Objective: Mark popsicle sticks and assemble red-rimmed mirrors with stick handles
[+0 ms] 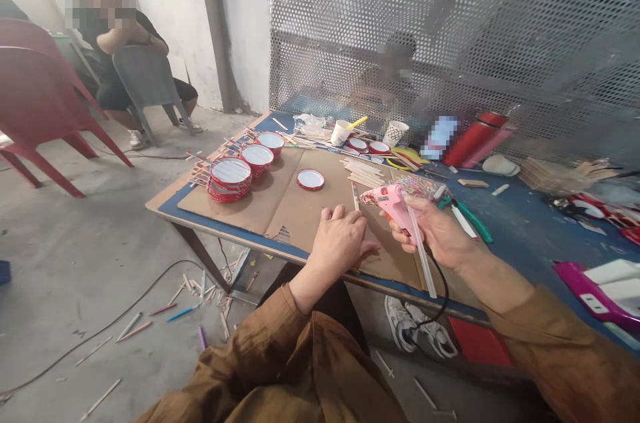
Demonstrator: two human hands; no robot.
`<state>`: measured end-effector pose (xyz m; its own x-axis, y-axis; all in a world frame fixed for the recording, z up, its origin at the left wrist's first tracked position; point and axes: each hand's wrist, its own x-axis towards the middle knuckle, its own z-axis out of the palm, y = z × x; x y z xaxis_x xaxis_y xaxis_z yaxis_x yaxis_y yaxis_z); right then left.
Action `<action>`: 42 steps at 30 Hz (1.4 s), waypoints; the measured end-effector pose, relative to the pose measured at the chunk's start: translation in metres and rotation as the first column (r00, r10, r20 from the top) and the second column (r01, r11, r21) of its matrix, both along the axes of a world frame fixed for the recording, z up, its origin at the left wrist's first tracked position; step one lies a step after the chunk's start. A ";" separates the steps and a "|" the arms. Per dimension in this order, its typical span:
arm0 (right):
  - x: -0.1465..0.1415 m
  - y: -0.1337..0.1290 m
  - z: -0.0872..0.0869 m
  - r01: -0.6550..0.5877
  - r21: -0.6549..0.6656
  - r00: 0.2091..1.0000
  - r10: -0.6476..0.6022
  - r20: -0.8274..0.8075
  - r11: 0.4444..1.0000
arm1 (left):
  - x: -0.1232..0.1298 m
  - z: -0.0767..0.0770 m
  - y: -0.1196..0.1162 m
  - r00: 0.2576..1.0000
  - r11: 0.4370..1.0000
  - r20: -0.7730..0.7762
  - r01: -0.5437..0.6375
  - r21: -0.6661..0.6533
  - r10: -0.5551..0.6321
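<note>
My right hand (443, 229) is wrapped around the handle of a pink hot glue gun (395, 199), its nozzle pointing left. A long clear glue stick (424, 256) juts down from its back end, and a black cord hangs below. My left hand (340, 239) lies over the cardboard sheet (300, 209), fingers curled, closed on a flat wooden stick (356, 197) whose top end shows beyond the fingers; its lower part is hidden. A red-rimmed white lid (311, 179) lies on the cardboard, up and left of my left hand.
Stacks of red-rimmed lids with sticks (230, 173) stand at the left. Loose wooden sticks (365, 171), paper cups (341, 133), green-handled pliers (473, 219), a red flask (475, 136) and a purple power strip (593, 293) lie around. A person (120, 43) sits at the far left.
</note>
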<state>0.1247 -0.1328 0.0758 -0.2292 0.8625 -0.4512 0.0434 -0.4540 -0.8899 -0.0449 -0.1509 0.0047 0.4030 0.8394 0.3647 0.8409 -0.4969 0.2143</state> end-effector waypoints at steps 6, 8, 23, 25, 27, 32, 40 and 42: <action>0.006 0.001 -0.002 -0.021 0.031 1.000 0.021 0.009 0.999 | -0.001 -0.001 0.000 1.000 1.000 0.021 0.008 0.008 -0.008; 0.007 0.002 -0.003 -0.035 0.030 0.999 0.036 -0.010 0.999 | -0.001 -0.001 0.000 1.000 1.000 0.027 0.008 0.009 -0.008; 0.013 -0.001 -0.014 -0.114 0.113 0.992 0.108 0.056 0.987 | -0.001 -0.002 0.001 0.998 1.000 0.055 0.009 0.016 -0.010; 0.008 -0.003 -0.012 -0.089 0.137 0.991 0.075 0.107 0.986 | -0.001 -0.002 0.001 0.998 1.000 0.056 0.009 0.022 -0.010; 0.003 -0.004 -0.009 -0.068 0.176 0.987 0.040 0.155 0.982 | -0.001 -0.002 0.002 0.999 1.000 0.051 0.011 0.024 -0.012; -0.003 -0.005 -0.003 -0.008 0.280 0.979 -0.050 0.199 0.960 | -0.001 -0.001 0.001 0.999 0.999 0.053 0.009 0.033 -0.011; 0.001 -0.005 -0.017 0.033 0.242 0.991 -0.063 0.119 0.970 | -0.001 0.000 0.001 0.999 1.000 0.045 -0.001 0.023 0.000; 0.001 -0.003 -0.021 0.055 0.225 0.993 -0.078 0.093 0.973 | 0.000 0.000 0.001 0.999 1.000 0.045 -0.004 0.024 0.003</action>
<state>0.1255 -0.1361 0.0544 -0.1314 0.9553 -0.2650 0.1139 -0.2510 -0.9613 -0.0453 -0.1499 0.0042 0.3828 0.8318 0.4020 0.8326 -0.4992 0.2400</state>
